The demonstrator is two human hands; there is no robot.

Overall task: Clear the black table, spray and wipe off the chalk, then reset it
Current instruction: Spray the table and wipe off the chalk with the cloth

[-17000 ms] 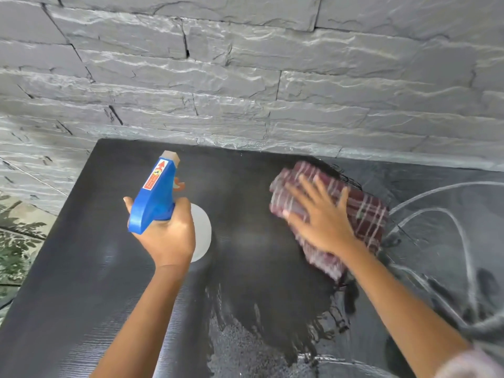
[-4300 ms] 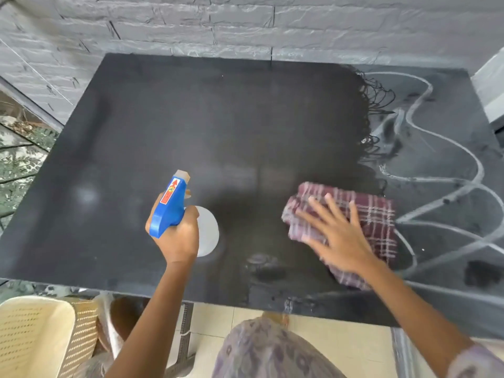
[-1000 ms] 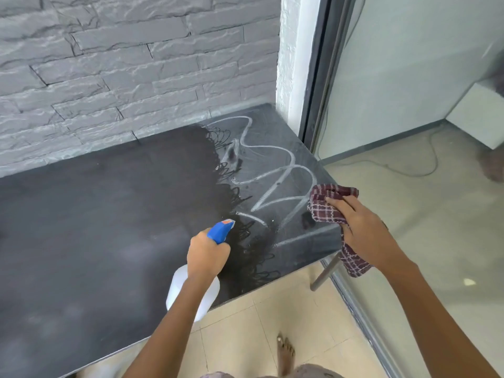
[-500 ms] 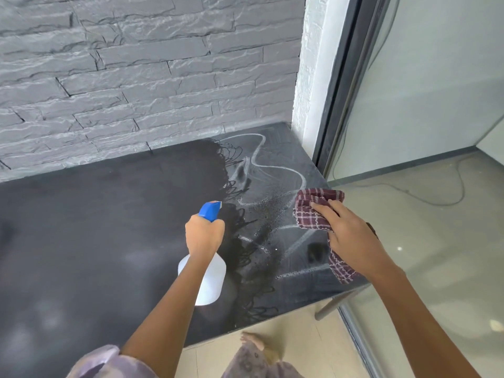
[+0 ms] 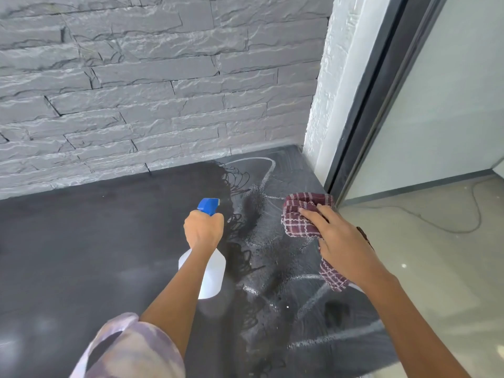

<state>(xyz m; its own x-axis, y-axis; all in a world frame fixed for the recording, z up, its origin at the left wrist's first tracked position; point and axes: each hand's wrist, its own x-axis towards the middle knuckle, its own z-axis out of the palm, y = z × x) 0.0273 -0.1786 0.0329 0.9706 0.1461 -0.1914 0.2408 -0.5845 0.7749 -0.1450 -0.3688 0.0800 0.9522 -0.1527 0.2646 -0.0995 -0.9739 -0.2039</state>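
Chalk (image 5: 321, 296) on the black worktop (image 5: 95, 255), head view only: pale loops and strokes confined to the right-hand end, running from just past the right grip (image 5: 338, 246) at the far corner back toward the near edge, long strokes lying roughly along the worktop's depth. Left of that, dark and wiped as far as visible. Right grip flat and closed down on the plaid cloth (image 5: 302, 219), cloth bunched under the fingertips and trailing off below the palm, resting on or just over the chalked patch; contact with the surface hard to confirm. Left grip (image 5: 203, 230) clamped round the neck of the spray bottle (image 5: 207, 271), blue nozzle (image 5: 208, 205) pointing away and slightly right, at the wet speckled patch lying between the two grips. Chalk nearer the right grip than the left, directly beneath and toward the body from it. Likely step: wetting the last marked section, wiping to follow. Probable stroke needed: cloth drawn back toward the near edge along the lines. Nothing else on the worktop; reset not yet begun.
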